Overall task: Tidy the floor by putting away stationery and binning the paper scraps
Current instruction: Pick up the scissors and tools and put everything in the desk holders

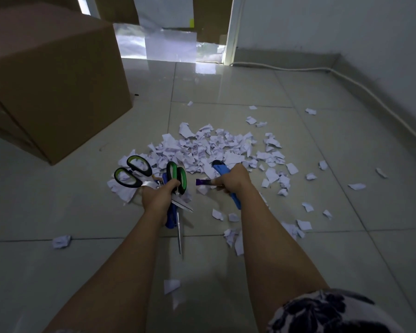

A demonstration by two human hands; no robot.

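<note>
The pile of paper scraps (214, 145) lies on the tiled floor (322, 236), just beyond both hands. The left hand (157, 195) holds two pairs of scissors (147, 183) with green-black handles, its fingers curled round them. The right hand (233, 180) has its fingers closed round a blue cutter (220, 168) and a small purple thing (202, 181). A cardboard box (53, 80) stands on the left.
</note>
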